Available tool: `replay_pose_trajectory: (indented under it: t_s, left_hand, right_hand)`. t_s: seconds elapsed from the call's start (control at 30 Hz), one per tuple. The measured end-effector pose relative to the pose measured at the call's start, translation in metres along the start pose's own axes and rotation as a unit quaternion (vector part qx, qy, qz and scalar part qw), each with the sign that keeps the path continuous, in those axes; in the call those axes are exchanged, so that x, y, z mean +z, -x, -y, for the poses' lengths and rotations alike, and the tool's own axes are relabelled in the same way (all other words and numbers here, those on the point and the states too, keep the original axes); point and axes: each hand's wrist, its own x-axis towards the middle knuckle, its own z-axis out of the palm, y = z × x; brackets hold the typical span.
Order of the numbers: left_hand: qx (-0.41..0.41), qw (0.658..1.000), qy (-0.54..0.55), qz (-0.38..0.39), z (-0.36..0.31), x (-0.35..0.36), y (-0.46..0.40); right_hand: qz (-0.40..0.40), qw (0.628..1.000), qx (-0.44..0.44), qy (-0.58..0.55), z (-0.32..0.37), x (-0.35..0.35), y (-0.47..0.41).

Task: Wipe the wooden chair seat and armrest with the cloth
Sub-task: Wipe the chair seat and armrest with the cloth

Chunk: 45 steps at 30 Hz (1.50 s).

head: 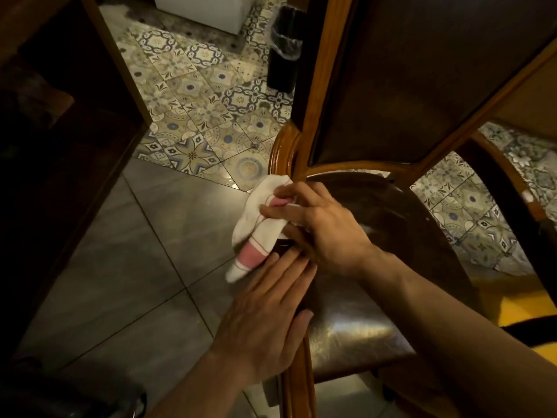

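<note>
A wooden chair stands before me, with a dark glossy seat point(355, 324) and a curved left armrest point(283, 152) joining the tall padded back. My right hand point(319, 227) grips a white cloth point(259, 224) with pink stripes and presses it against the left armrest rail, just below the curve. The cloth hangs off the outer side of the rail. My left hand point(268, 315) lies flat with spread fingers on the same rail nearer to me, holding nothing. The right armrest point(506, 176) arcs at the far right.
A dark wooden cabinet point(69, 140) fills the left side. A black bin point(284, 49) with a plastic liner stands on the patterned tiles behind the chair, and a white appliance point(208, 10) sits farther back. Grey floor tiles point(135, 267) lie between the cabinet and the chair.
</note>
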Motion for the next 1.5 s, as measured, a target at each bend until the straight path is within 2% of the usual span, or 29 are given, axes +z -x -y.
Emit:
replay_pose_trajectory:
  t_s: [0.1, 0.33, 0.5, 0.87, 1.03, 1.2, 1.3, 1.37, 1.43, 1.5]
  left_hand:
    - [0.013, 1.000, 0.017, 0.005, 0.001, 0.000, -0.001]
    - [0.010, 1.000, 0.000, 0.020, 0.001, 0.003, -0.002]
    - [0.010, 1.000, 0.001, 0.027, 0.002, 0.002, -0.002]
    - [-0.013, 0.999, 0.017, 0.025, -0.002, -0.006, -0.001]
    - [-0.016, 1.000, 0.017, 0.014, -0.001, -0.009, -0.003]
    - [-0.031, 0.998, 0.014, 0.056, -0.001, -0.010, 0.000]
    - [-0.016, 0.998, 0.025, 0.061, 0.000, -0.037, 0.001]
    - [0.032, 0.999, 0.025, 0.023, -0.015, -0.116, -0.004]
    - [0.020, 0.996, 0.053, -0.065, -0.022, -0.129, 0.007]
    - [-0.016, 0.993, 0.084, -0.088, -0.035, -0.144, 0.011]
  right_hand:
    - [-0.022, 1.000, 0.017, -0.005, -0.010, 0.001, -0.022]
    - [-0.078, 0.990, 0.104, 0.060, -0.029, -0.009, -0.096]
    - [-0.094, 0.982, 0.134, 0.094, -0.025, -0.006, -0.109]
    - [-0.007, 0.996, 0.022, 0.081, -0.001, -0.007, -0.044]
    - [0.018, 0.998, 0.015, 0.054, 0.001, -0.011, -0.031]
    - [0.055, 0.997, 0.038, 0.026, 0.012, -0.013, -0.009]
    - [0.084, 0.995, 0.049, 0.016, 0.028, -0.024, -0.006]
    - [0.029, 0.995, 0.095, 0.004, 0.060, -0.084, 0.007]
    - [0.066, 0.992, 0.103, -0.013, 0.073, -0.083, 0.016]
    - [0.100, 0.985, 0.138, -0.018, 0.084, -0.088, 0.044]
